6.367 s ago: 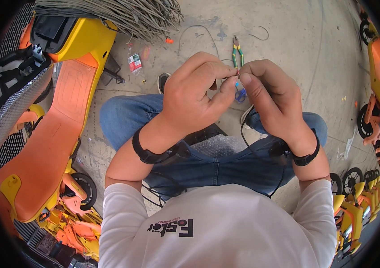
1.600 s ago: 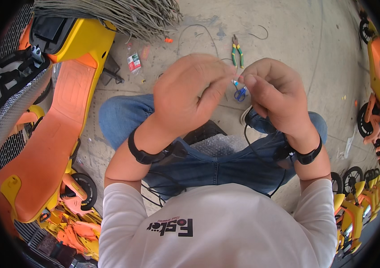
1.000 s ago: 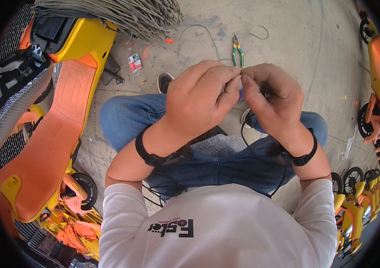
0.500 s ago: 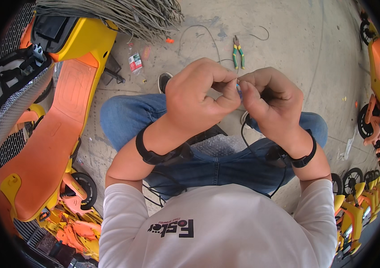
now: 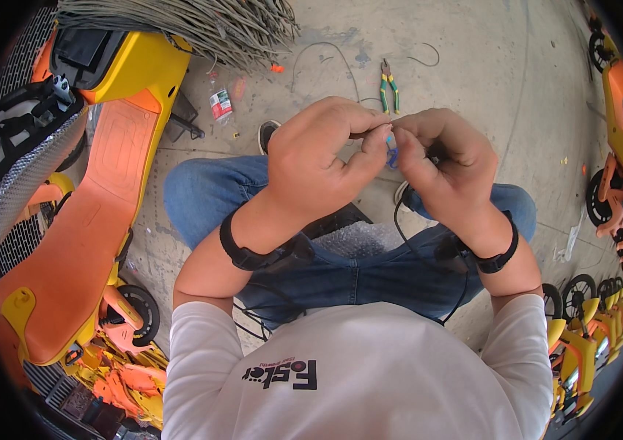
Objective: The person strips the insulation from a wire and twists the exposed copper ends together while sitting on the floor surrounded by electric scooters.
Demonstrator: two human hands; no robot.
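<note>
1. Concrete floor [image 5: 473, 88] forms the background, seen beyond the person's knees.
2. Left hand [image 5: 319, 165]: fingers curled, thumb and forefinger pinching a small blue connector [image 5: 392, 155].
3. Right hand [image 5: 443, 165]: closed, fingertips meeting the same connector; a black cable [image 5: 399, 235] hangs below it.
4. Both wrists are raised above the lap.
5. Green-handled pliers [image 5: 388, 84] lie on the floor beyond the connector; an orange-and-yellow scooter [image 5: 91, 213] stands to its left.

Blue connector [image 5: 392, 156], green-yellow pliers [image 5: 388, 84], orange-and-yellow scooter deck [image 5: 99, 213].
</note>
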